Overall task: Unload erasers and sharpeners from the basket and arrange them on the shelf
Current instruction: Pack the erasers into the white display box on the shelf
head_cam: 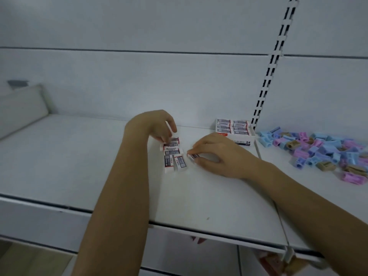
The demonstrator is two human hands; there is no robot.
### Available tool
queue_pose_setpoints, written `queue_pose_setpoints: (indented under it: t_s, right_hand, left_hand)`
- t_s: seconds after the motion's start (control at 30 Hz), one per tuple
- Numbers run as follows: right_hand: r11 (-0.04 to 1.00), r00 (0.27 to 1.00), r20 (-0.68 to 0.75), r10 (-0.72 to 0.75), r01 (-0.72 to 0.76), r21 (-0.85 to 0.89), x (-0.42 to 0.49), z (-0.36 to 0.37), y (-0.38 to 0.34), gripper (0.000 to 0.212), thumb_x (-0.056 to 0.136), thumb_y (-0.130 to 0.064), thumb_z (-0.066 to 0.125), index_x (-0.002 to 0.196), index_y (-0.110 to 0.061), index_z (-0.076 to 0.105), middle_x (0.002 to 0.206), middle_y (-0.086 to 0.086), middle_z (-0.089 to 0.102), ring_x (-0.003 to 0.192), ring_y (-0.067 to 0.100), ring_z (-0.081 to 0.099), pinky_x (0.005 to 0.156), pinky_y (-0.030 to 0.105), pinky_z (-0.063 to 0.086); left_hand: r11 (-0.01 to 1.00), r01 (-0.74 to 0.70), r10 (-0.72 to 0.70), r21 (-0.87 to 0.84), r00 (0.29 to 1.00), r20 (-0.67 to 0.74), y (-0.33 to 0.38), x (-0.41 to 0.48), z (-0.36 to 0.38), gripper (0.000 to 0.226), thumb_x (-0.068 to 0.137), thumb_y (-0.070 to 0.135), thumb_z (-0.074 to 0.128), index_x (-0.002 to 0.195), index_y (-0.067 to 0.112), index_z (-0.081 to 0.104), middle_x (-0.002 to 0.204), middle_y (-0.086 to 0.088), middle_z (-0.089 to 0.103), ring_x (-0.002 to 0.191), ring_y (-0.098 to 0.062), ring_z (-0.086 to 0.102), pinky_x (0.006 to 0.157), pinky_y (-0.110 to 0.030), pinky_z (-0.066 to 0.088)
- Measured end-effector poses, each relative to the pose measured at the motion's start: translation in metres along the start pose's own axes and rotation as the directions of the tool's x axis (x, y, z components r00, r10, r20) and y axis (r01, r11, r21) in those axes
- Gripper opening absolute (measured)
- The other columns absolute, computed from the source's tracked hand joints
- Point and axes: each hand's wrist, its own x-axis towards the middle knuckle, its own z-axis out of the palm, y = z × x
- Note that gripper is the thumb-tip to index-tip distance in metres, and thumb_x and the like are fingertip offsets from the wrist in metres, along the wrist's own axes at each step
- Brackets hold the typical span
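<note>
The left hand reaches down over the white shelf, its curled fingers pinching the top eraser of a small cluster of loose erasers lying flat near the middle. Just beside that cluster, the right hand rests on the shelf and pinches a single eraser between thumb and fingertips. Behind the right hand stands an open box of erasers, and right of it lies a heap of blue, pink and tan sharpeners.

You face pale grey back panels split by a dark seam; a slotted upright rises at your right.
</note>
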Motion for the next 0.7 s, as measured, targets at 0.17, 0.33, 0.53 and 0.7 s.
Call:
queue_pose_setpoints:
  t_s: [0.17, 0.33, 0.53, 0.7]
  right_hand:
    - [0.999, 0.999, -0.006, 0.038, -0.038, -0.027, 0.000, -0.002, 0.006, 0.043, 0.085, -0.029, 0.037, 0.106, -0.009, 0.068, 0.097, 0.008, 0.069, 0.090, 0.028, 0.063, 0.082, 0.036, 0.045]
    - [0.992, 0.995, 0.003, 0.104, -0.103, -0.066, 0.002, -0.003, 0.006, 0.029, 0.088, -0.030, 0.056, 0.114, -0.019, 0.064, 0.106, 0.001, 0.068, 0.101, 0.023, 0.054, 0.091, 0.036, 0.041]
    - [0.989, 0.984, -0.101, 0.148, -0.149, -0.001, -0.002, -0.003, 0.010, 0.028, 0.086, -0.010, 0.058, 0.114, -0.015, 0.062, 0.103, 0.004, 0.064, 0.095, 0.018, 0.053, 0.083, 0.027, 0.041]
    - [0.982, 0.949, -0.256, 0.182, -0.187, 0.003, -0.006, -0.012, 0.020, 0.032, 0.082, -0.004, 0.058, 0.113, -0.012, 0.062, 0.103, 0.005, 0.063, 0.091, 0.020, 0.058, 0.077, 0.029, 0.045]
  left_hand:
    - [0.987, -0.148, 0.152, 0.064, 0.986, -0.064, 0.007, 0.006, 0.009, 0.030, 0.080, -0.003, 0.064, 0.106, 0.010, 0.059, 0.102, -0.004, 0.062, 0.086, -0.016, 0.057, 0.063, -0.017, 0.044]
    - [0.974, -0.139, 0.154, 0.180, 0.985, -0.072, 0.005, 0.010, 0.012, 0.034, 0.078, 0.008, 0.069, 0.111, 0.014, 0.059, 0.100, 0.003, 0.058, 0.092, -0.016, 0.052, 0.082, -0.028, 0.040]
    - [0.953, -0.193, 0.227, 0.233, 0.965, -0.130, 0.009, 0.016, 0.017, 0.032, 0.082, 0.009, 0.066, 0.113, 0.012, 0.060, 0.105, -0.001, 0.058, 0.092, -0.015, 0.050, 0.082, -0.025, 0.039]
    - [0.920, -0.350, 0.388, 0.175, 0.875, -0.291, 0.018, 0.017, 0.021, 0.029, 0.085, 0.008, 0.063, 0.113, 0.008, 0.058, 0.109, -0.006, 0.060, 0.086, -0.012, 0.052, 0.077, -0.017, 0.036]
